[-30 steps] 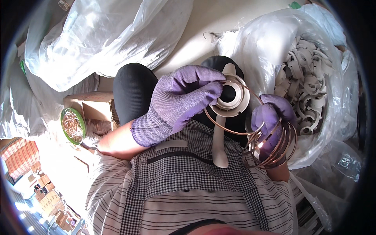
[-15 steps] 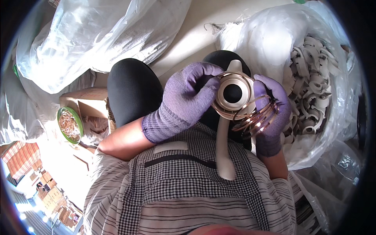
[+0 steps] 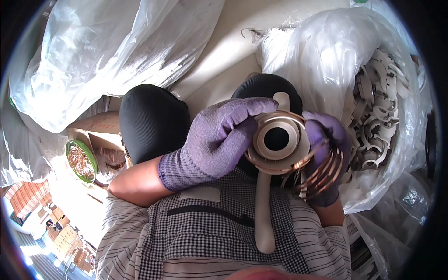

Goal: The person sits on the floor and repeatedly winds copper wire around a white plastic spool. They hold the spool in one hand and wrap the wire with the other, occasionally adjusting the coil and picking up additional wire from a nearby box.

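Over my lap is a cream plastic part with a round stepped collar, a dark central opening, a short tab on top and a long handle hanging toward me. My gloved left hand is closed at its upper left rim, fingers along the top edge and thumb lower down. On the other side my gloved right hand holds the right rim, palm partly hidden. Several thin copper-coloured rings hang looped over the right hand's fingers, blurred. One such ring appears to lie around the collar; how it is seated I cannot tell.
At the right stands a clear plastic bag with many curved cream plastic pieces. Another large plastic bag is at the far left. Beside my left knee are a cardboard box and a green-rimmed round dish of thin copper-coloured rings.
The plastic part and both hands have come lower, toward me. My left fingers went from a pinch at the collar's upper left to lying along its top edge. The hanging rings have swung.
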